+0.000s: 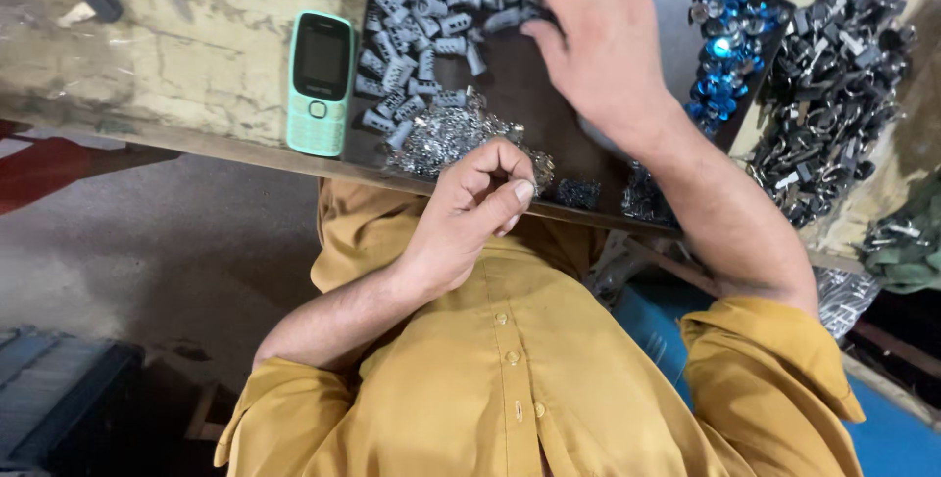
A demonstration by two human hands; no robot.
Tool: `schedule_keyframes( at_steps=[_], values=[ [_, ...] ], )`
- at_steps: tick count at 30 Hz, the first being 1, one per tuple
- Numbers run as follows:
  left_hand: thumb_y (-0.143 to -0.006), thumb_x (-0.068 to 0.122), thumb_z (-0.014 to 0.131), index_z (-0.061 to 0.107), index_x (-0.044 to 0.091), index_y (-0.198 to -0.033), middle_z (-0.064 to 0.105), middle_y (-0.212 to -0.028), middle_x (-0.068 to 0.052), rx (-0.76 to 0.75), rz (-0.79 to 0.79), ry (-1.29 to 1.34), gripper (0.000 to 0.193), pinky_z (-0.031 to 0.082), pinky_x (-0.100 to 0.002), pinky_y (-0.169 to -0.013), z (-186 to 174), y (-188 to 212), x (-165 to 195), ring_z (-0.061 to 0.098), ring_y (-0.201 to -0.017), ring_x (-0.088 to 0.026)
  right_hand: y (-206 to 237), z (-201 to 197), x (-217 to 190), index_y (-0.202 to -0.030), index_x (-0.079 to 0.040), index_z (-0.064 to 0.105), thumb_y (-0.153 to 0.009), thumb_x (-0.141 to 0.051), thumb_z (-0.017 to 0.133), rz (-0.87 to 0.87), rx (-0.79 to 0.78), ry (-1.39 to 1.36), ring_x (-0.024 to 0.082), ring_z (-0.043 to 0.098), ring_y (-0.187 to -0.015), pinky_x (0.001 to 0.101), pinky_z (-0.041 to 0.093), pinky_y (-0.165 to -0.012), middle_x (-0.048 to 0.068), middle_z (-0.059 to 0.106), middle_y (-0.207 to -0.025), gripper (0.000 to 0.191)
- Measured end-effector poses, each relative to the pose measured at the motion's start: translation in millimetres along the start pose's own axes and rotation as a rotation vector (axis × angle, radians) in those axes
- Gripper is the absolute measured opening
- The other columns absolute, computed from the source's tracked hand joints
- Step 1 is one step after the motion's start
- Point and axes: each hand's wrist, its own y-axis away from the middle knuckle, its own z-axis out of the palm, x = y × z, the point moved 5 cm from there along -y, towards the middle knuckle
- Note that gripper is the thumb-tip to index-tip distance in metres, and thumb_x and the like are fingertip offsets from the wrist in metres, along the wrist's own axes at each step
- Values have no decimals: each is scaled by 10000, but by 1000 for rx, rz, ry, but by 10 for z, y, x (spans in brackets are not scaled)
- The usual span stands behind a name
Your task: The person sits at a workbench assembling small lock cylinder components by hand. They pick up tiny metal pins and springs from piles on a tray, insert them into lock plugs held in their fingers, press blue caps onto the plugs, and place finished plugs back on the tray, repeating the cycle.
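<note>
Near edge: left hand [470, 204] curled almost shut, thumb on forefinger; whether it pinches anything, cannot tell. Beside it, heap of small silvery bits [446, 139]. Farther: right hand [598, 46], fingers bent, pinching at grey ridged pieces [426, 16] in dark tray [539, 104]. Risk: silvery bits at the tray's edge could be nudged off.
</note>
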Motion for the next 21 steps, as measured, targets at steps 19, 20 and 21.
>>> schedule_keyframes(
  at_steps=[19, 20, 21],
  values=[
    [-1041, 120, 670, 577, 52, -1025, 529, -854, 32, -96, -24, 94, 116, 356, -205, -619, -39, -39, -78, 447, -719, -39, 1200, -136, -648, -1236, -20, 705, -931, 6, 791, 435, 280, -787, 162, 644, -984, 232, 526, -819, 110, 635, -1124, 319],
    [-1037, 122, 677, 582, 52, -1026, 530, -850, 34, -94, -42, 83, 119, 354, -207, -612, -16, -32, -117, 444, -712, -39, 1266, -142, -636, -1212, -23, 721, -941, 7, 795, 419, 295, -785, 155, 647, -983, 228, 526, -826, 105, 639, -1114, 283],
    [-1033, 125, 685, 584, 52, -1022, 522, -837, 40, -101, -69, 79, 125, 337, -200, -598, 9, -31, -155, 428, -697, -32, 1317, -145, -614, -1191, -24, 725, -943, 8, 798, 402, 309, -779, 154, 653, -984, 228, 530, -829, 109, 646, -1114, 260]
  ],
)
